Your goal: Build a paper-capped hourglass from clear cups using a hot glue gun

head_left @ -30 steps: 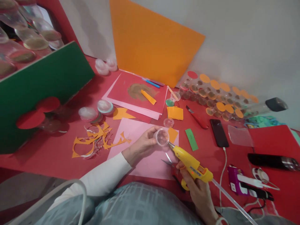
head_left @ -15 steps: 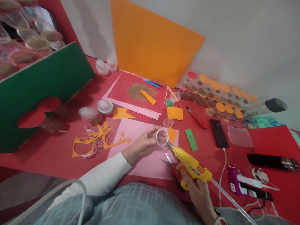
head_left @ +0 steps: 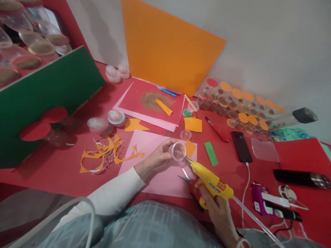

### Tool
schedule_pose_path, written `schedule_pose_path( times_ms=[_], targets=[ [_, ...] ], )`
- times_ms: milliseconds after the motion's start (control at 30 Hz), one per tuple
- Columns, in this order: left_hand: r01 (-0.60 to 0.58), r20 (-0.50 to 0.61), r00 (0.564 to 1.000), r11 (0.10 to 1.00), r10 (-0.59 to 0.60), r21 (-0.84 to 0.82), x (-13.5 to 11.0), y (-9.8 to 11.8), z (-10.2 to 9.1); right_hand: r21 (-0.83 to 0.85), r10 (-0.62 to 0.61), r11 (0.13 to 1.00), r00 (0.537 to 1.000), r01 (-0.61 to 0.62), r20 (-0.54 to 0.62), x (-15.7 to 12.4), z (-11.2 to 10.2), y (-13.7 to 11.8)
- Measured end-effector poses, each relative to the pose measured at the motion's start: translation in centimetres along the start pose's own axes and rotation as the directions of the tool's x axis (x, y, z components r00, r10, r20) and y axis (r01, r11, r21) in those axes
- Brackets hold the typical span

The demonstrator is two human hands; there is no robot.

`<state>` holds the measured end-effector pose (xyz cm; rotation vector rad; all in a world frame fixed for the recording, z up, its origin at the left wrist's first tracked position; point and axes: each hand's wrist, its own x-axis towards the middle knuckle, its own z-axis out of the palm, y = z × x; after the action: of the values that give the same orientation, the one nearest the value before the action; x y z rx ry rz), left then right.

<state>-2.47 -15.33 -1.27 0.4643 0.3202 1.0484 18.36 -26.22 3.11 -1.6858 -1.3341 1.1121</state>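
Note:
A small clear plastic cup point(head_left: 178, 152) is held in my left hand point(head_left: 165, 151), its round opening turned up toward me. My right hand point(head_left: 212, 203) grips a yellow hot glue gun point(head_left: 209, 179), with a long clear glue stick point(head_left: 256, 218) coming out of its back end. The gun's metal nozzle is at the cup's rim on the lower right; whether it touches is too small to tell. Below both hands lies a pink paper sheet point(head_left: 160, 179). Scissors point(head_left: 184, 176) rest on it, their handles partly hidden behind my right hand.
Orange paper scraps point(head_left: 103, 155) and lidded cups point(head_left: 98, 125) lie to the left, near a green board point(head_left: 51, 100). Rows of orange-topped cups point(head_left: 243, 103), a red cutter knife point(head_left: 217, 130), a phone point(head_left: 241, 147) and a purple power adapter point(head_left: 260, 199) with cables are on the right.

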Motion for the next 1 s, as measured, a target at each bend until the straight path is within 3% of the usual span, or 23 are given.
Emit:
schedule_pose_path(
  times_ms=[500,700,1000],
  targets=[
    [0.016,0.023,1.000,0.997,-0.015,-0.070,-0.15,-0.11,-0.01,0.013,0.044,0.999,0.999,-0.044,0.011,0.16,-0.11,-0.30],
    [0.010,0.036,0.999,0.997,-0.007,-0.076,-0.11,-0.28,-0.10,0.025,0.076,0.997,0.996,-0.074,-0.055,0.05,0.19,-0.60],
    [0.017,0.042,0.999,0.999,-0.015,-0.029,-0.08,-0.06,0.03,0.035,0.049,0.998,0.997,-0.047,-0.053,0.16,0.18,-0.60]
  ],
)
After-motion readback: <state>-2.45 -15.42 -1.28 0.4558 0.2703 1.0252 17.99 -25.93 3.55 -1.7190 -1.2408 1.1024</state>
